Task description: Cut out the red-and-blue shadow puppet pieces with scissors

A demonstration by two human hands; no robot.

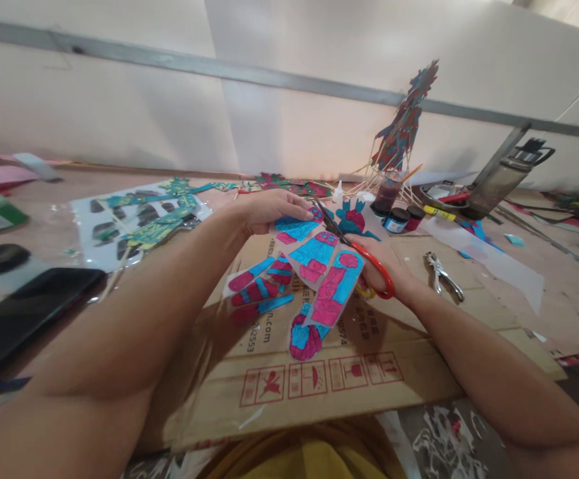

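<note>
My left hand (279,209) pinches the upper edge of a translucent sheet with painted blue and magenta shapes (314,256). In my right hand (369,256) are scissors with red-orange handles (379,269); part of that hand is hidden behind the sheet and the handles. The dark blades lie at the sheet's upper right edge, close to my left fingertips. Below, on the flat cardboard (209,406), rest cut-out strips (259,293) in the same colours and a rounded blue and magenta piece (305,339).
A hole punch (441,276) lies on the cardboard's right side. Behind are paint jars (397,219), a cup of dark liquid (387,194), a tilted bottle (501,179) and a bundle of painted figures on sticks (403,130). At left are a phone (24,319) and green-yellow cut-outs (164,219).
</note>
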